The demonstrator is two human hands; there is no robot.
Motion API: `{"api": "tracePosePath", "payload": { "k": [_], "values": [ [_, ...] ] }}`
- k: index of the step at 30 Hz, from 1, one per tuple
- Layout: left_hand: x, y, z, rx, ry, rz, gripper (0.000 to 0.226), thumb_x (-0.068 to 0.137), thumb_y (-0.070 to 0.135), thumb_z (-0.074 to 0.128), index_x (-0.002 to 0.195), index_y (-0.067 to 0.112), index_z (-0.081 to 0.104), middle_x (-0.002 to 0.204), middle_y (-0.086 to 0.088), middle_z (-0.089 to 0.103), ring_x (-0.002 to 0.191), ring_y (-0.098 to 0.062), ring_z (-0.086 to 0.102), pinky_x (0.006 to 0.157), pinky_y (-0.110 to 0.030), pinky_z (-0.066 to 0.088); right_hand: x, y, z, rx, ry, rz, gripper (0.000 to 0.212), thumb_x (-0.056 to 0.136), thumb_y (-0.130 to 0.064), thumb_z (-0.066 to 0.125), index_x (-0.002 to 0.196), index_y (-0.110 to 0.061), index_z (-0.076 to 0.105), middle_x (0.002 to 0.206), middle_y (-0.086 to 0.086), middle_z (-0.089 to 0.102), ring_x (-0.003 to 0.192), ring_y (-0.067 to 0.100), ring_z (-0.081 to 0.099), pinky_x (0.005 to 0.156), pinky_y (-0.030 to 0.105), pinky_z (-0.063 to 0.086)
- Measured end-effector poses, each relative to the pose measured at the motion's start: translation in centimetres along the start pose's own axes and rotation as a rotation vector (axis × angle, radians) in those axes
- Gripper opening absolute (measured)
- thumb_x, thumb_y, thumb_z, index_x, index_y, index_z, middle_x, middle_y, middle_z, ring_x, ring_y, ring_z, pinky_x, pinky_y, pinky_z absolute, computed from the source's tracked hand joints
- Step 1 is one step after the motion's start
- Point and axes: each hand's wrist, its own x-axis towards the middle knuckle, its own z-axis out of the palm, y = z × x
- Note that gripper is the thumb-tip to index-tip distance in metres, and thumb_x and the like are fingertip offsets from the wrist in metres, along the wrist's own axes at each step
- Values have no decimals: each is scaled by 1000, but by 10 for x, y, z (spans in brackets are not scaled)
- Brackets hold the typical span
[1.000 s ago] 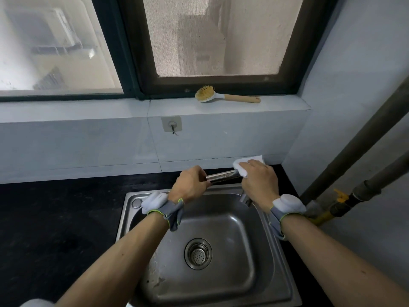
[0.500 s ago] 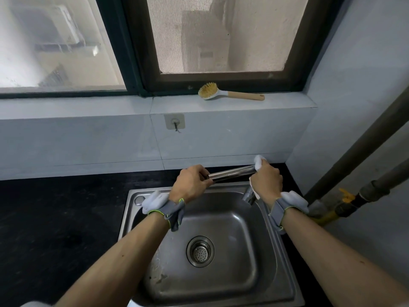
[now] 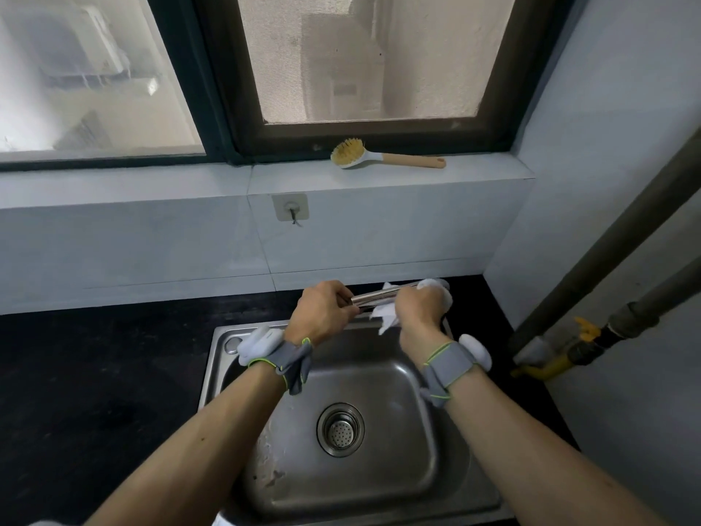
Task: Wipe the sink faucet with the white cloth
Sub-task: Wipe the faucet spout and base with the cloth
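Observation:
The shiny metal faucet spout point(image 3: 373, 296) runs sideways above the back edge of the steel sink point(image 3: 223, 373). My left hand point(image 3: 322, 313) is closed around the spout's left end. My right hand point(image 3: 419, 311) grips the white cloth point(image 3: 384, 317), which is wrapped around the spout just right of the bare middle section. A bit of cloth hangs below my fingers and more shows behind my knuckles. The faucet's base is hidden behind my right hand.
A wooden-handled dish brush point(image 3: 383, 157) lies on the window ledge. A hook plate point(image 3: 290, 207) is stuck on the tiled wall. Dark countertop point(image 3: 95, 373) flanks the sink. Pipes with a yellow valve point(image 3: 584, 332) run along the right wall.
My right hand with the cloth has slid left along the spout toward my left hand. The left hand has kept its hold on the spout end.

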Motion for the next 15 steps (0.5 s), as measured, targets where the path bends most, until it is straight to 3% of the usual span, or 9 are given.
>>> {"api": "tracePosePath", "payload": {
  "k": [1, 3, 5, 8, 10, 13, 15],
  "values": [
    [0, 0, 0, 4, 1, 2, 32, 85, 22, 71, 114, 11, 68, 103, -5, 75, 94, -19, 69, 86, -29, 55, -6, 0, 4, 44, 12, 9, 17, 86, 2, 50, 98, -8, 43, 110, 20, 61, 106, 34, 62, 83, 33, 52],
    [0, 0, 0, 8, 2, 2, 31, 84, 22, 72, 113, 11, 69, 102, -6, 75, 93, -20, 70, 86, -30, 56, -14, 1, 8, 80, 8, 21, 16, 88, 2, 47, 100, -9, 47, 104, 10, 57, 94, 21, 57, 59, 17, 40],
    [1, 0, 0, 1, 2, 0, 28, 84, 21, 72, 111, 12, 69, 101, -7, 75, 92, -20, 71, 87, -32, 57, -16, 7, 8, 138, -7, 35, 18, 88, 3, 43, 99, -7, 52, 98, 10, 54, 87, 18, 50, 45, 16, 33],
    [0, 0, 0, -2, 6, 3, 27, 83, 20, 71, 109, 12, 70, 100, -7, 76, 90, -22, 72, 88, -34, 57, -14, 16, 16, 152, -36, 91, 16, 84, -2, 43, 91, -8, 55, 97, 9, 60, 85, 22, 52, 68, 21, 44],
    [1, -1, 0, 3, 9, 10, 25, 83, 20, 70, 108, 13, 71, 99, -6, 76, 89, -22, 72, 86, -34, 57, -9, 20, 21, 217, -96, 152, 14, 73, -6, 39, 77, -9, 52, 99, 16, 65, 86, 29, 61, 77, 38, 56],
    [0, -2, -1, 12, 14, 19, 24, 84, 22, 71, 107, 15, 72, 97, -6, 77, 88, -22, 71, 85, -33, 57, 6, 24, 18, 369, -217, 303, 29, 78, 7, 33, 87, -4, 58, 85, 18, 60, 68, 28, 59, 59, 32, 51],
    [0, -4, -1, 16, 11, 16, 25, 84, 24, 72, 108, 16, 72, 96, -6, 77, 88, -22, 71, 85, -33, 57, 16, 25, 14, 423, -318, 373, 42, 79, 12, 33, 110, 8, 60, 96, 24, 65, 72, 29, 61, 58, 31, 51]
  ]
}}
